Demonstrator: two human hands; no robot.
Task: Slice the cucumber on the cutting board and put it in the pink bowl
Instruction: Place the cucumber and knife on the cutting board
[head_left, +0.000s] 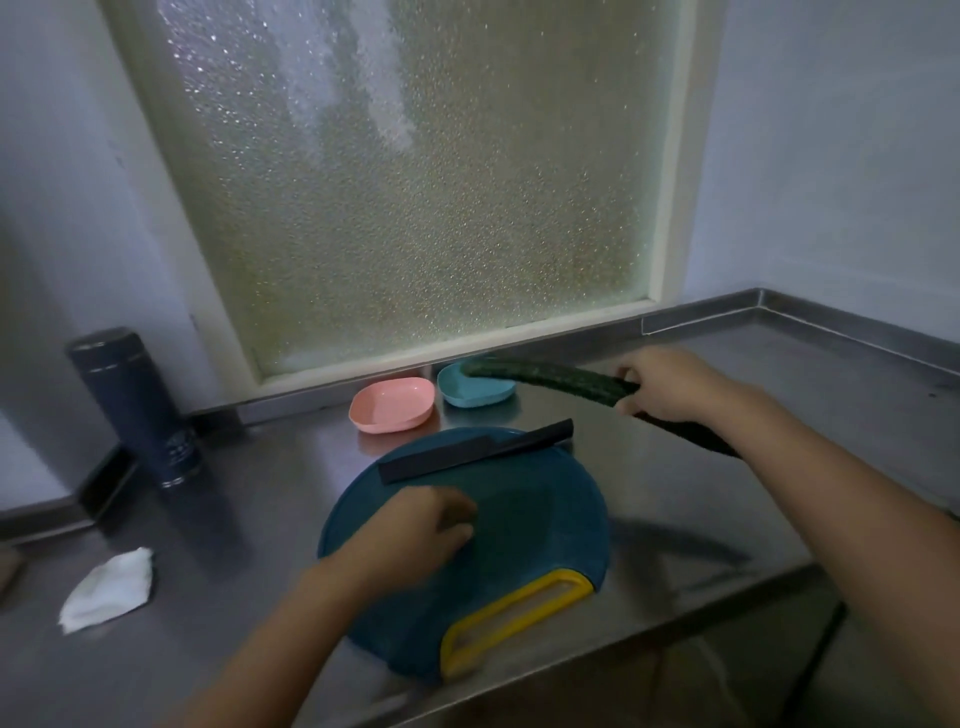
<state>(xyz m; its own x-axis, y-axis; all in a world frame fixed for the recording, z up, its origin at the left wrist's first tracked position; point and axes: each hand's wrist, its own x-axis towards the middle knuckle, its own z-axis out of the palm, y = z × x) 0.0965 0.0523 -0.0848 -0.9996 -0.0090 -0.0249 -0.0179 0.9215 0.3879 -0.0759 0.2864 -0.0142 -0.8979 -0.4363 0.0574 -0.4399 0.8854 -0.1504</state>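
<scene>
While the board lies bare, the cucumber is in the right hand

Although the light is dim, the right hand (670, 384) plainly grips the dark green cucumber (550, 376). Its fingers are wrapped round the cucumber somewhat past the middle. One end sticks out behind the wrist, and the other reaches across the rim of the blue bowl (475, 397). The cucumber is to the right of the cutting board and behind it, not on it.

The left hand (415, 530) sits over the middle of the round teal cutting board (545, 519), fingers curled under. Blur makes it impossible to tell whether they are clenched, pressing on the board or holding something small. A dark knife (478, 452) lies across the board's far edge. The board's yellow handle (514, 618) points toward the near edge of the steel surface (727, 519).

Just beyond the board is the pink bowl (392, 405), with the blue bowl close beside it on the right. Both are below a frosted window (415, 182). At far left stands a dark blue flask (135, 405), upright against the wall. What looks like a crumpled white cloth (109, 587) lies nearer the front edge.
</scene>
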